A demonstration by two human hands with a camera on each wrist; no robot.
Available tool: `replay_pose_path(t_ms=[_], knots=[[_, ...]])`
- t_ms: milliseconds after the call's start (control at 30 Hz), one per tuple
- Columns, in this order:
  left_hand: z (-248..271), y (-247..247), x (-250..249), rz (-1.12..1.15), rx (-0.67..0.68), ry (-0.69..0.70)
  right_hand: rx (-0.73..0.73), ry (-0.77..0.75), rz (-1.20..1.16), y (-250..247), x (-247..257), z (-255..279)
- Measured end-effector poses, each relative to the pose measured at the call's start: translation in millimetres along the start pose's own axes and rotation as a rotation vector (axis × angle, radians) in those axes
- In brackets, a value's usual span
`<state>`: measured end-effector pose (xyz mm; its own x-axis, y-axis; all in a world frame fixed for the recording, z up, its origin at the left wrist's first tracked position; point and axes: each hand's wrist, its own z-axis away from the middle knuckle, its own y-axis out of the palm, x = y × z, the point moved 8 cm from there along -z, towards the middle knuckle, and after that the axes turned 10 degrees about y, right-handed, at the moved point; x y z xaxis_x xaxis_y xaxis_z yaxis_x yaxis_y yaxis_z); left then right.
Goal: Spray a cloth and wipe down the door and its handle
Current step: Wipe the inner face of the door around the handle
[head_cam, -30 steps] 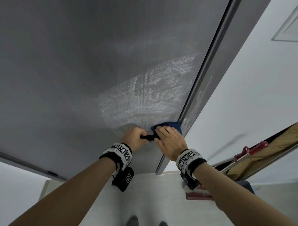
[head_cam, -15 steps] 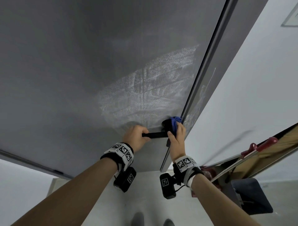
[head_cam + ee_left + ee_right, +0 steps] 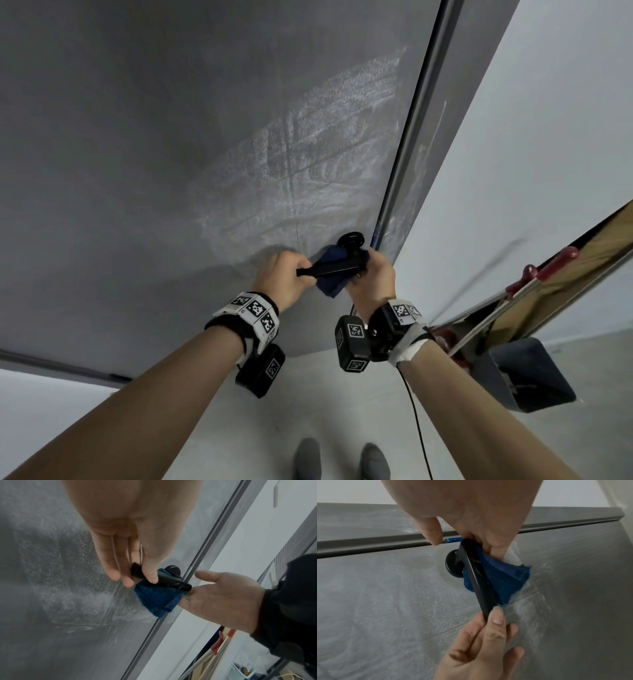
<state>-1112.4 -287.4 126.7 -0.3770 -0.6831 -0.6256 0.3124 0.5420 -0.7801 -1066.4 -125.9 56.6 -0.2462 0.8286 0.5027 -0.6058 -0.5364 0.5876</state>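
Left hand [image 3: 286, 274] has its grip pinched on the free end of the black lever handle [image 3: 330, 266]; right hand [image 3: 371, 277] grips the blue cloth [image 3: 330, 286] tucked behind it. Above the handle, the grey door [image 3: 171, 137] already shows wipe streaks, so I'd guess handle's the last bit.

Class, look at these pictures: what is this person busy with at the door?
A person is cleaning a grey door. The left hand pinches the free end of the black lever handle, while the right hand works a blue cloth behind it, near the round base. Wet wipe streaks cover the door panel above.
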Motion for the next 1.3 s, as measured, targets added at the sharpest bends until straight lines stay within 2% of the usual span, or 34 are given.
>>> replay_pose_path(t_ms=[133,200,333,433,567,700,833,1000,1067,1133,1200,1300], knots=[[-2,-5,-4,-0.06,0.021,0.023,-0.018,0.056,-0.053,-1,-5,9],[-4,-5,-3,-0.069,0.047,0.033,-0.07,0.024,0.018,-6,-6,12],[-2,-4,0,0.002,0.073,0.061,-0.159,-0.079,0.16,-20,-4,20],[5,-2,4,0.08,0.119,0.082,-0.177,-0.043,0.119,-23,-8,25],[15,-5,11,0.11,0.151,0.09,-0.165,0.015,0.051,-8,-25,26],[24,-14,18,0.117,0.158,0.052,-0.097,0.004,0.157,14,-54,28],[32,-25,25,0.073,0.177,0.047,0.008,0.054,0.244,41,-82,33],[44,-35,36,0.009,0.181,-0.008,0.023,0.108,0.361,41,-80,45],[44,-37,34,0.009,0.164,-0.005,-0.017,0.064,0.39,32,-65,54],[42,-37,29,0.026,0.147,0.007,-0.078,-0.046,0.418,18,-40,67],[38,-34,20,0.041,0.141,0.034,-0.166,-0.237,0.478,1,-5,82],[31,-26,4,0.045,0.138,0.08,-0.32,-0.506,0.787,-14,41,99]])
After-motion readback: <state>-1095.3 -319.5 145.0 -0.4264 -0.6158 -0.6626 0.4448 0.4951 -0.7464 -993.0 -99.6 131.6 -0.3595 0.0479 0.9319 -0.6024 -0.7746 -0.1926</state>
